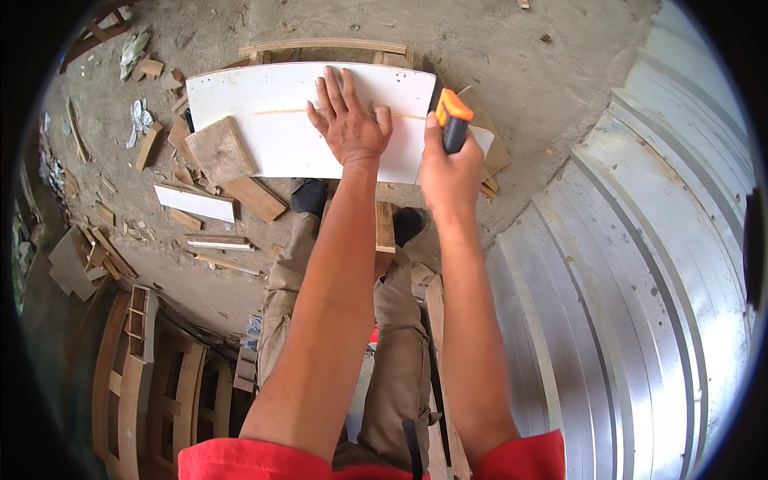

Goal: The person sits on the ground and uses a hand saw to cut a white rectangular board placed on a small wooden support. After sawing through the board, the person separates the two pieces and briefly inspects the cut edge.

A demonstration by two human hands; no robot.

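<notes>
Board (280, 148), white-faced, one: lies flat beneath left hand (350, 128), grip unclosed, fingers spread. Probably stiff, moderately light, smooth-faced; best held by the long edges. Handsaw (456, 122), one: handle clenched in right hand (452, 174), at board's right end. Wood block (220, 150), one: overlapping board's near left corner.

Ribbed metal sheeting (640, 240) right; wooden frames (187, 392) lower left; crumpled white scrap (139, 118) on floor (496, 40).

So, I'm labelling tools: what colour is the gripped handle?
The handle is orange and black, in head view.
</notes>
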